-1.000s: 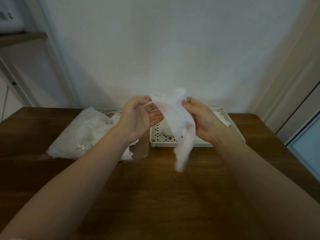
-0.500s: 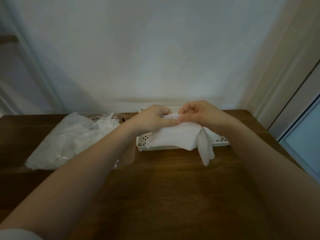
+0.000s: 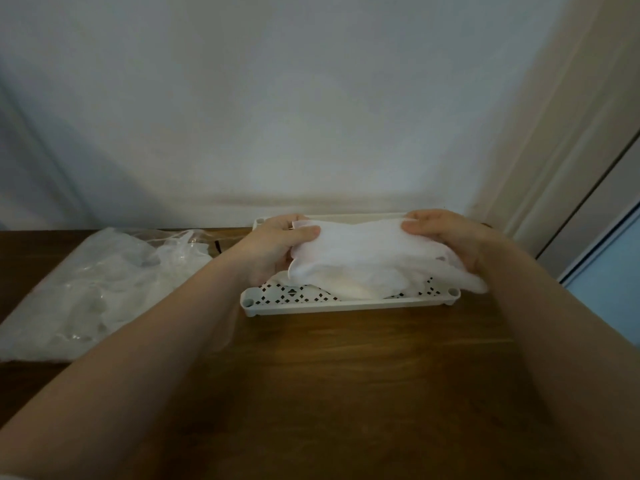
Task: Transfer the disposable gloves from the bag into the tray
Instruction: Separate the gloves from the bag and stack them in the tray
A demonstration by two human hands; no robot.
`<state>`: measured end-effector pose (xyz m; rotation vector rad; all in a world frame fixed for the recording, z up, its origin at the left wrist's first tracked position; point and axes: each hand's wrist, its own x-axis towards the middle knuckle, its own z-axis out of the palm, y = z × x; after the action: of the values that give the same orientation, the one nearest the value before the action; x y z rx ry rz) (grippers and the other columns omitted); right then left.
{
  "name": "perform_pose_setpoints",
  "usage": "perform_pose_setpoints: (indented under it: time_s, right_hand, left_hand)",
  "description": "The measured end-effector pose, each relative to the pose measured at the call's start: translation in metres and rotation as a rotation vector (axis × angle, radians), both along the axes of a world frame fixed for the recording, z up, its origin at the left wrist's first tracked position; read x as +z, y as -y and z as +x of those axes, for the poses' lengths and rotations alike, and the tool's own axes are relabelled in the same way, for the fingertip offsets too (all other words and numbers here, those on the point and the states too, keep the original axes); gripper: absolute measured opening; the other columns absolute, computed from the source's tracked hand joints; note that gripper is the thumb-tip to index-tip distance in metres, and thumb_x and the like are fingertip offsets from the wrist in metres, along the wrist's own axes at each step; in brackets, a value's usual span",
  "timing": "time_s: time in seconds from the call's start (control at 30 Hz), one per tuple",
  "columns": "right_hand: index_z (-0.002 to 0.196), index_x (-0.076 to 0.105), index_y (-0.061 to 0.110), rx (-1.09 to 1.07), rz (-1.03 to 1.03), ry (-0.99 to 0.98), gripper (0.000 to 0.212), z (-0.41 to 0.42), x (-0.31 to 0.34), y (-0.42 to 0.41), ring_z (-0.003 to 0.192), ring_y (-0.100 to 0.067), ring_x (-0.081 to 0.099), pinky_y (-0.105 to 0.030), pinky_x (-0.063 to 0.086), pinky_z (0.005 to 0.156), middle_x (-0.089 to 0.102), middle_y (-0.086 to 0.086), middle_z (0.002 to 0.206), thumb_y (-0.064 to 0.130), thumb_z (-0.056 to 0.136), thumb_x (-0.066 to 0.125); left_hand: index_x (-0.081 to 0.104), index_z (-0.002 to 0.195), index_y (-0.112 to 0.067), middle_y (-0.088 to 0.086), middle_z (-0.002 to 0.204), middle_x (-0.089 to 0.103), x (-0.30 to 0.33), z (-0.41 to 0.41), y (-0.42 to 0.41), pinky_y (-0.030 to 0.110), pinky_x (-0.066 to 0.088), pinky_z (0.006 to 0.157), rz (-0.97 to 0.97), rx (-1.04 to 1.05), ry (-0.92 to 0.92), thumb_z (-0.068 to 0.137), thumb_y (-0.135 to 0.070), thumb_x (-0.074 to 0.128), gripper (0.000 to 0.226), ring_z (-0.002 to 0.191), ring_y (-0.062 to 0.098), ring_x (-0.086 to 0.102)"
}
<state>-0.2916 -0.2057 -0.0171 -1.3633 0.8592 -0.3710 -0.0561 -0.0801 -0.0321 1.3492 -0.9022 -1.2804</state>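
Now I am pinching a white disposable glove (image 3: 367, 254) at both ends, left hand (image 3: 277, 247) and right hand (image 3: 446, 237), over the tray (image 3: 349, 304); the bag (image 3: 100, 289) is lying at nine o'clock on the counter (image 3: 346, 375). Next, judging by this, lowering and releasing.

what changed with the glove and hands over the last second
Both hands, left hand and right hand, carried the glove from mid-air down over the tray, spreading it flat. Both still pinch it. The bag stayed beside the tray.
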Motion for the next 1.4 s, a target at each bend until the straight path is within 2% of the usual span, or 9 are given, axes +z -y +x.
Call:
perform_pose_setpoints:
  time_s: [0.23, 0.37, 0.47, 0.53, 0.67, 0.93, 1.13, 1.27, 1.4]
  right_hand:
    - [0.081, 0.063, 0.011, -0.151, -0.839, -0.538, 0.022, 0.041, -0.014, 0.015, 0.074, -0.016, 0.054, -0.028, 0.041, 0.061, 0.061, -0.003, 0.082, 0.032, 0.088, 0.063]
    - [0.102, 0.059, 0.016, -0.192, -1.053, -0.704, 0.023, 0.055, -0.035, 0.014, 0.099, -0.025, 0.054, -0.035, 0.041, 0.085, 0.060, -0.005, 0.104, 0.036, 0.094, 0.053]
    - [0.132, 0.048, 0.014, -0.182, -1.351, -0.690, 0.043, 0.061, -0.041, -0.003, 0.135, -0.033, 0.030, -0.043, 0.013, 0.114, 0.042, -0.013, 0.141, 0.037, 0.095, 0.050]
    - [0.142, 0.037, 0.017, 0.080, -1.450, -0.607, 0.056, 0.066, -0.042, -0.018, 0.145, -0.028, 0.009, -0.042, -0.006, 0.116, 0.025, -0.009, 0.154, 0.045, 0.095, 0.046]
    - [0.151, 0.008, 0.028, 0.484, -1.206, -0.877, 0.087, 0.061, -0.060, -0.025, 0.146, -0.018, -0.008, -0.047, -0.016, 0.114, 0.002, 0.004, 0.160, 0.072, 0.082, 0.040]
    - [0.150, -0.003, 0.037, 0.274, -1.125, -1.032, 0.108, 0.047, -0.078, -0.003, 0.143, -0.021, -0.022, -0.055, -0.023, 0.108, -0.013, 0.004, 0.159, 0.091, 0.063, 0.032]
    - [0.150, -0.007, 0.035, 0.321, -0.944, -0.937, 0.113, 0.045, -0.079, 0.003, 0.144, -0.019, -0.019, -0.051, -0.014, 0.114, -0.017, 0.005, 0.158, 0.084, 0.064, 0.048]
    - [0.149, -0.008, 0.037, 0.311, -0.899, -0.998, 0.119, 0.047, -0.075, 0.000, 0.144, -0.025, -0.020, -0.059, -0.018, 0.109, -0.018, 0.006, 0.158, 0.086, 0.058, 0.052]
    - [0.151, -0.005, 0.030, 0.320, -0.916, -1.175, 0.123, 0.056, -0.051, -0.012, 0.142, -0.035, -0.023, -0.061, -0.023, 0.102, -0.018, -0.003, 0.158, 0.085, 0.059, 0.056]
  left_hand:
    - [0.056, 0.111, -0.007, -0.003, 0.073, 0.053, -0.013, 0.011, 0.017, 0.024, 0.036, 0.053, 0.041, 0.143, 1.101, 0.093, -0.033, 0.054, 0.031, 0.059, 0.009, 0.050]
    - [0.053, 0.112, -0.006, 0.002, 0.082, 0.054, -0.027, 0.011, 0.023, 0.028, 0.038, 0.059, 0.150, 0.167, 1.278, 0.096, -0.038, 0.046, 0.036, 0.067, 0.016, 0.048]
    - [0.047, 0.117, -0.007, 0.010, 0.101, 0.059, -0.033, 0.012, 0.024, 0.035, 0.045, 0.068, 0.188, 0.182, 1.341, 0.096, -0.041, 0.044, 0.040, 0.083, 0.026, 0.055]
    - [0.045, 0.119, -0.007, 0.012, 0.105, 0.059, -0.037, 0.013, 0.026, 0.037, 0.047, 0.069, 0.183, 0.178, 1.356, 0.097, -0.040, 0.043, 0.040, 0.089, 0.030, 0.058]
    - [0.043, 0.120, -0.006, 0.015, 0.106, 0.060, -0.042, 0.015, 0.029, 0.036, 0.044, 0.066, 0.218, 0.176, 1.376, 0.099, -0.034, 0.040, 0.036, 0.091, 0.032, 0.059]
    - [0.042, 0.120, -0.002, 0.017, 0.106, 0.063, -0.055, 0.016, 0.030, 0.038, 0.043, 0.062, 0.317, 0.186, 1.524, 0.101, -0.012, 0.035, 0.023, 0.093, 0.035, 0.063]
    - [0.023, 0.136, 0.000, 0.017, 0.122, 0.051, -0.055, 0.010, 0.032, 0.034, 0.041, 0.059, 0.319, 0.243, 1.579, 0.096, -0.004, 0.038, 0.043, 0.092, 0.033, 0.062]
    - [0.043, 0.118, -0.006, 0.012, 0.114, 0.044, -0.055, 0.017, 0.026, 0.034, 0.033, 0.081, 0.063, 0.190, 1.895, 0.089, -0.003, 0.042, 0.029, 0.101, 0.029, 0.045]
    - [0.061, 0.107, -0.010, 0.008, 0.114, 0.043, -0.044, 0.023, 0.019, 0.041, 0.027, 0.096, 0.206, 0.068, 1.895, 0.094, -0.019, 0.044, 0.023, 0.111, 0.028, 0.036]
